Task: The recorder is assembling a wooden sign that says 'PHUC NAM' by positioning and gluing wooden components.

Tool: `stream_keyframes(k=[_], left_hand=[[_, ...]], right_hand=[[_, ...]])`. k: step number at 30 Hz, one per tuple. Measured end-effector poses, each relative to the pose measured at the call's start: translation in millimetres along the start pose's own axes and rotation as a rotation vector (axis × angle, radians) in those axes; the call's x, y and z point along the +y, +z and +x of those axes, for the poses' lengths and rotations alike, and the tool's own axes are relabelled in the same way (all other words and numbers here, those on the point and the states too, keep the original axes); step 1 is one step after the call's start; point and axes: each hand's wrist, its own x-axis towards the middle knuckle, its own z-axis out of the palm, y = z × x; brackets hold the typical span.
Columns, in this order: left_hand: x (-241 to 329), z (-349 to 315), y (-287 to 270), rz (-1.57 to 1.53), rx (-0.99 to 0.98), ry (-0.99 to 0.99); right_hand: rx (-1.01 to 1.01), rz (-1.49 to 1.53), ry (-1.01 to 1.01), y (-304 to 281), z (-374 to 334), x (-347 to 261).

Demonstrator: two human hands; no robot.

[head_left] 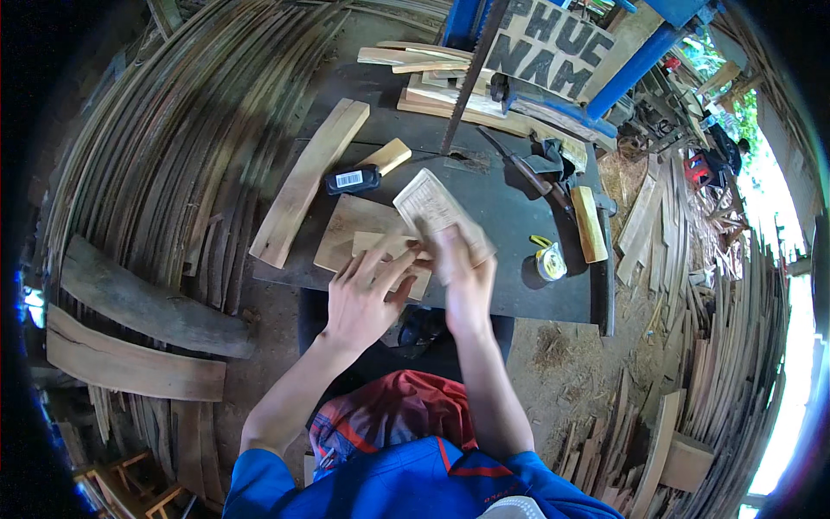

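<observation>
My right hand is closed round a pale, flat rectangular piece covered in fine dark marks. The piece is tilted and blurred by motion, so I cannot tell whether it is a pad or thin wood. Beside it, my left hand has its fingers spread; the fingertips reach toward the right hand, and nothing shows in them. Under and beyond the left hand lie a square wooden board and a smaller pale wood piece on the dark saw table.
A saw blade stands upright at the table's far side. Around it are a long plank, a black labelled object, a wood block, a tape measure and a long-handled tool. Stacked timber fills the left.
</observation>
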Motion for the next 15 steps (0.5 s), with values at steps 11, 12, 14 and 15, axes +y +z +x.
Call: stream_keyframes(k=[11,12,14,15], left_hand=[[-49,-17,15,0.114,-0.349,-0.294],[-49,-18,14,0.106,-0.354,-0.298],[-48,-19,13,0.13,-0.343,-0.261],[-51,-21,13,0.108,-0.351,-0.279]], right_hand=[[0.338,-0.924,-0.059,-146,170,22],[0.353,-1.104,-0.169,-150,180,19],[0.309,-1.087,-0.139,-170,181,14],[0.279,-1.253,-0.28,-171,179,9]])
